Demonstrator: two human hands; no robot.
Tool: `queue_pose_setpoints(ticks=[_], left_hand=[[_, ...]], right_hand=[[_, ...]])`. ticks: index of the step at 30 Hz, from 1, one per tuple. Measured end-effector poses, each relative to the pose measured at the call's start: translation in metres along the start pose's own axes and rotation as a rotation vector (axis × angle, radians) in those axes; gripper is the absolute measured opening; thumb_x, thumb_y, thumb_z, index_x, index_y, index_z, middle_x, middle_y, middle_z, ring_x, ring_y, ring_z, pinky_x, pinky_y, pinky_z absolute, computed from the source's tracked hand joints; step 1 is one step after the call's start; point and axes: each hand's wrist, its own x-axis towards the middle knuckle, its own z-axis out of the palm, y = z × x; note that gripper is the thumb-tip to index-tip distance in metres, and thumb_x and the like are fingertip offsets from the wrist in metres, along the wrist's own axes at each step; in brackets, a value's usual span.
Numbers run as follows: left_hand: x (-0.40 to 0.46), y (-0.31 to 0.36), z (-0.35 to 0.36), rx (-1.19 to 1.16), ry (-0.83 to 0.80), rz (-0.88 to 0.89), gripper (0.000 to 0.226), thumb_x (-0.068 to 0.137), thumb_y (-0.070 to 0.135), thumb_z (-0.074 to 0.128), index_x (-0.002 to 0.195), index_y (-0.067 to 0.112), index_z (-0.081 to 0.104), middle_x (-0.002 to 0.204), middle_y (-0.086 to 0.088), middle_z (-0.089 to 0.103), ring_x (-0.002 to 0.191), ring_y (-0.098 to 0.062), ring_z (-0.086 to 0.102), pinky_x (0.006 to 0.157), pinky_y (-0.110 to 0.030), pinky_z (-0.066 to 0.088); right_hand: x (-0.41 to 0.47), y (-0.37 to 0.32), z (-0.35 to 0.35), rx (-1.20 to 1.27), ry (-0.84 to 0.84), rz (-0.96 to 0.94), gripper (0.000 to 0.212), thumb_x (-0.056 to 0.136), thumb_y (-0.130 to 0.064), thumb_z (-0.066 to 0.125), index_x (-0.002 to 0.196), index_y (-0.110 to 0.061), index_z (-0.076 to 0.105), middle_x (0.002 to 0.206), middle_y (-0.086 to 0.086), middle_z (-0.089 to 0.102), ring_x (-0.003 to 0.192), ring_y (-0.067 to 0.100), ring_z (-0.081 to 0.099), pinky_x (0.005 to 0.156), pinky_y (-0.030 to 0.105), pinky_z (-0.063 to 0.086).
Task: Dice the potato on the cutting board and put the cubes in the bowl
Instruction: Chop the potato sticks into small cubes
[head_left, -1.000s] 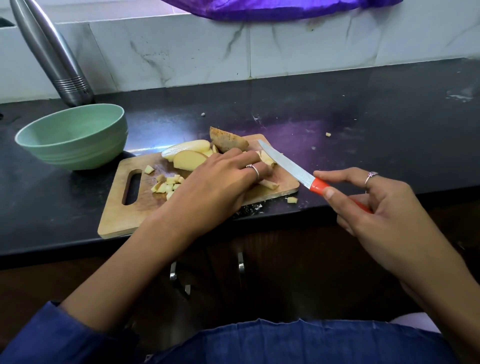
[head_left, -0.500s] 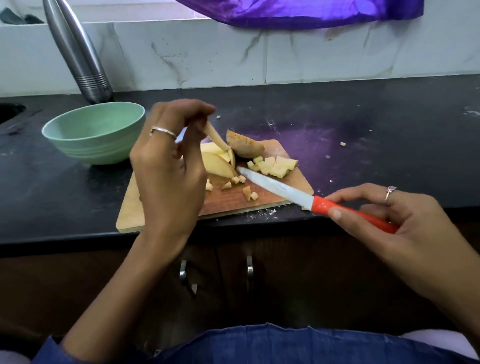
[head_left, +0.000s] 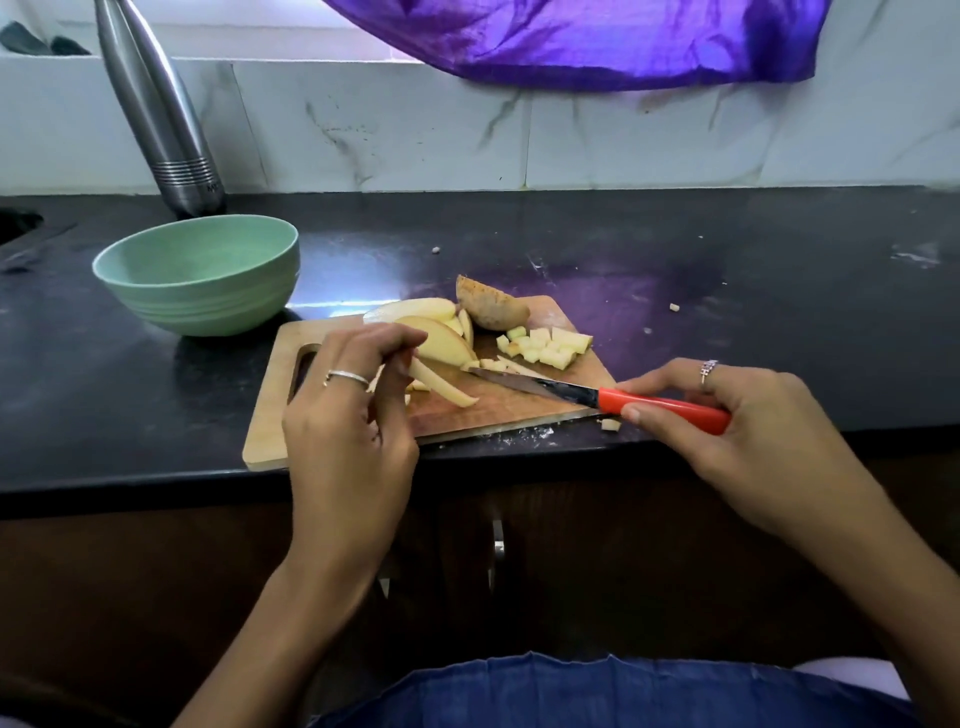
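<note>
A wooden cutting board (head_left: 498, 413) lies at the counter's front edge. My left hand (head_left: 350, 415) pinches a long potato strip (head_left: 447, 387) that slants down onto the board. Behind it lie pale potato slices (head_left: 441, 340), an unpeeled potato piece (head_left: 491, 309) and a heap of cubes (head_left: 548, 345) at the board's back right. My right hand (head_left: 727, 415) grips the red handle of a knife (head_left: 660, 408); its blade lies low across the board, tip near the slices. The green bowl (head_left: 200, 275) stands to the left behind the board; I see nothing in it.
A steel bottle (head_left: 161, 111) leans against the tiled wall behind the bowl. Purple cloth (head_left: 571, 39) hangs at the top. Stray potato bits lie on the black counter (head_left: 779, 291), one cube (head_left: 610, 425) by the board's front right corner. A sink edge shows far left.
My left hand picked a potato strip out of the pile, lifted it, and has now lowered it onto the board's middle. The knife swung in over the board, blade nearer the slices.
</note>
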Motion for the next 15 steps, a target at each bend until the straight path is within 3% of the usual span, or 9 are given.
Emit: queue_pose_setpoints(ticks=[2, 6, 9, 12, 15], left_hand=[[-0.003, -0.003, 0.001, 0.082, -0.052, 0.06, 0.018, 0.088, -0.008, 0.054, 0.099, 0.0, 0.066, 0.098, -0.008, 0.061, 0.094, -0.016, 0.055, 0.086, -0.014, 0.04], [-0.009, -0.01, 0.001, 0.167, -0.196, 0.153, 0.019, 0.089, 0.001, 0.054, 0.103, 0.0, 0.067, 0.104, -0.011, 0.063, 0.095, -0.023, 0.059, 0.079, -0.035, 0.05], [-0.009, -0.01, 0.0, 0.189, -0.299, 0.174, 0.023, 0.087, 0.005, 0.055, 0.108, 0.002, 0.066, 0.107, -0.009, 0.063, 0.097, -0.02, 0.057, 0.078, -0.034, 0.05], [-0.003, -0.006, 0.001, 0.253, -0.394, 0.14, 0.028, 0.087, 0.017, 0.056, 0.112, 0.009, 0.066, 0.106, -0.004, 0.065, 0.097, -0.019, 0.057, 0.078, -0.032, 0.05], [0.003, -0.006, 0.006, 0.284, -0.453, 0.093, 0.026, 0.088, 0.028, 0.061, 0.106, 0.012, 0.071, 0.099, 0.001, 0.067, 0.095, -0.019, 0.058, 0.08, -0.036, 0.049]], right_hand=[[-0.004, 0.0, -0.001, 0.035, 0.014, -0.005, 0.015, 0.078, -0.048, 0.059, 0.091, -0.046, 0.066, 0.082, -0.011, 0.066, 0.075, 0.008, 0.057, 0.062, 0.033, 0.049], [-0.012, -0.002, -0.001, 0.091, 0.029, 0.016, 0.014, 0.08, -0.042, 0.061, 0.093, -0.044, 0.065, 0.074, -0.013, 0.059, 0.068, 0.003, 0.053, 0.05, 0.015, 0.039], [-0.02, -0.009, 0.004, 0.166, 0.093, 0.033, 0.019, 0.078, -0.042, 0.058, 0.095, -0.038, 0.067, 0.061, -0.012, 0.052, 0.065, -0.009, 0.052, 0.048, 0.008, 0.04], [-0.031, -0.016, 0.015, 0.137, 0.177, 0.023, 0.034, 0.074, -0.053, 0.049, 0.097, -0.037, 0.068, 0.059, -0.017, 0.054, 0.062, -0.002, 0.056, 0.048, 0.01, 0.043], [-0.045, -0.022, 0.027, 0.059, 0.274, 0.007, 0.034, 0.079, -0.05, 0.051, 0.103, -0.034, 0.069, 0.064, -0.022, 0.058, 0.048, 0.001, 0.054, 0.044, 0.016, 0.046]])
